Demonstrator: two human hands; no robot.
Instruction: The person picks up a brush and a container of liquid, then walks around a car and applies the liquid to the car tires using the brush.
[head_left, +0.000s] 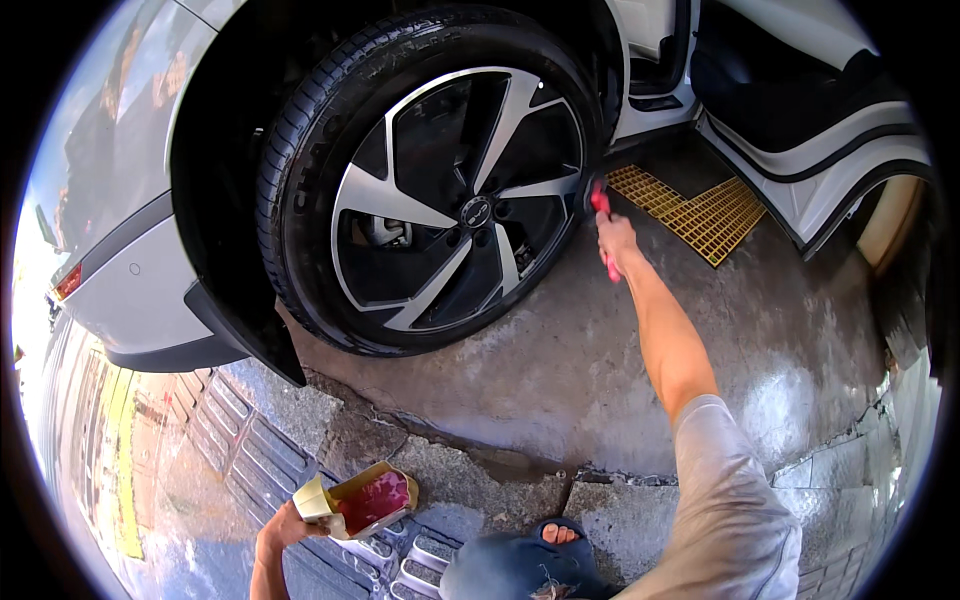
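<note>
The left hand (287,524) curls round the end of a likely light, flexible container (315,500) (best kept level) at its right — beyond, the right hand (617,240) clasps a probably stiff, slippery brush (600,197) mid-handle, the tyre (318,270) just ahead.

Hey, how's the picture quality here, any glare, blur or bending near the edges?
In the head view, fisheye curvature bows the car door and black rings the picture; the far left washes out bright; glare whitens the floor at right; the wheel well sinks into shadow; the pink-handled tool in the right hand looks slightly blurred, perhaps by motion.
</note>
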